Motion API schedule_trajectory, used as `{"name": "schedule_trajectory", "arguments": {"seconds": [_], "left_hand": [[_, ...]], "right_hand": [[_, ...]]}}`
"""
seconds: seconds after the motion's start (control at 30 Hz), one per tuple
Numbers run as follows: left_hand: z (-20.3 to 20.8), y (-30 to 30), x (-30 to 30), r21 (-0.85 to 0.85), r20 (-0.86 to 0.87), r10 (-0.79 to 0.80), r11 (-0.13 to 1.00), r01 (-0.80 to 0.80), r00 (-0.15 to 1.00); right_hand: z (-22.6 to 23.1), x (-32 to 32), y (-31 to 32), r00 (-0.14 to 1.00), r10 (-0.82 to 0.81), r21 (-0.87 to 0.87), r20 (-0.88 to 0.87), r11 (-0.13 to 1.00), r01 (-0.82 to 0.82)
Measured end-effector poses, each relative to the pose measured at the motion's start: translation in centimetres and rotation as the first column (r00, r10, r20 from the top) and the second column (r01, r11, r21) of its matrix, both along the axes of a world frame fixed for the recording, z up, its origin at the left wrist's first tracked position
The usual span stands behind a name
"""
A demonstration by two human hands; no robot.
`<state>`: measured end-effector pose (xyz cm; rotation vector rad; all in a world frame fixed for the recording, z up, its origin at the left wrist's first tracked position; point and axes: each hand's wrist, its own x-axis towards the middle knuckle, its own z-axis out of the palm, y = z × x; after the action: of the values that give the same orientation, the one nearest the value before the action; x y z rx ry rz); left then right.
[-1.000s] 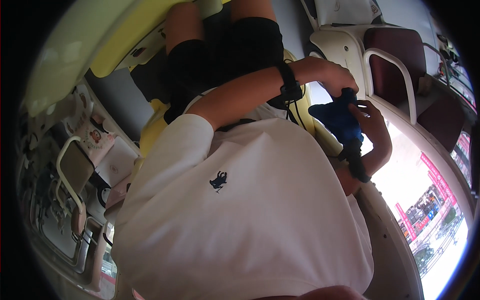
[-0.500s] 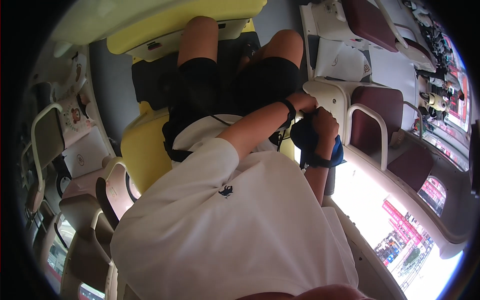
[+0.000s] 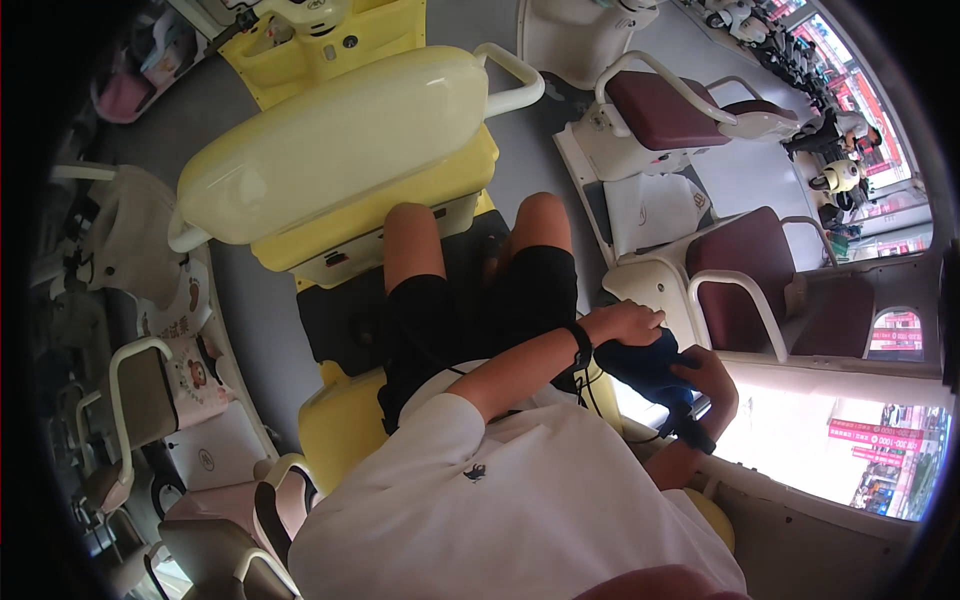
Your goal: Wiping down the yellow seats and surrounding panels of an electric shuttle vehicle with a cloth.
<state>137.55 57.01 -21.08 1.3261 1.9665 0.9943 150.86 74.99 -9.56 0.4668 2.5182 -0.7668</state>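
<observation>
Wearing: the person is wearing a white short-sleeved cotton-looking shirt (image 3: 560,510) with a small dark emblem on its chest.
Left hand: the left hand (image 3: 625,322), a black band circling its wrist, is curling tightly at the cloth's upper edge; its fingertips are hiding, so whether it is pinching fabric I cannot tell.
Right hand: the right hand (image 3: 708,376) is grasping the cloth's right side, thumb and fingers closing on it.
Dark blue cloth: the limp dark blue cloth (image 3: 640,368) is hanging between the hands, to the right of the lap, its lower part lying near the right wrist's black strap (image 3: 692,430).
Cloth work: the step in hand is seemingly two-handed handling of the fabric; a next move would be calling for a firm right hold and for slack staying clear of the thin black cables (image 3: 597,395).
Lap: black shorts (image 3: 530,300) are covering the thighs above a yellow moulded seat (image 3: 345,432).
Ahead: a pale yellow rounded backrest (image 3: 340,145) is standing beyond the knees.
Right side: a maroon padded seat (image 3: 735,250) is facing a bright opening, pink signs (image 3: 885,437) showing outside.
</observation>
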Motion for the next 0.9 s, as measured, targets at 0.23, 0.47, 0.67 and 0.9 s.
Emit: {"name": "schedule_trajectory", "arguments": {"seconds": [0.23,0.47,0.67,0.9], "left_hand": [[2.0,0.8,2.8,0.321,0.003,0.021,0.947,-0.021,1.0],[-7.8,-0.2,-1.9,-0.165,0.393,0.267,0.962,-0.218,0.88],[-2.4,0.4,-0.5,-0.172,0.258,0.213,0.97,-0.172,0.942],[6.1,2.5,4.6,0.175,-0.052,-0.043,0.983,0.051,0.998]], "right_hand": [[0.3,0.2,-0.4,1.0,0.027,0.236,-0.002,0.971,-0.026],[-6.9,-2.8,-6.1,0.913,0.06,0.377,-0.403,0.92,0.106],[-1.7,-0.8,-2.7,0.995,-0.063,0.155,-0.083,0.985,0.076],[1.3,3.6,-0.4,0.938,-0.189,0.13,-0.29,0.964,0.234]]}}
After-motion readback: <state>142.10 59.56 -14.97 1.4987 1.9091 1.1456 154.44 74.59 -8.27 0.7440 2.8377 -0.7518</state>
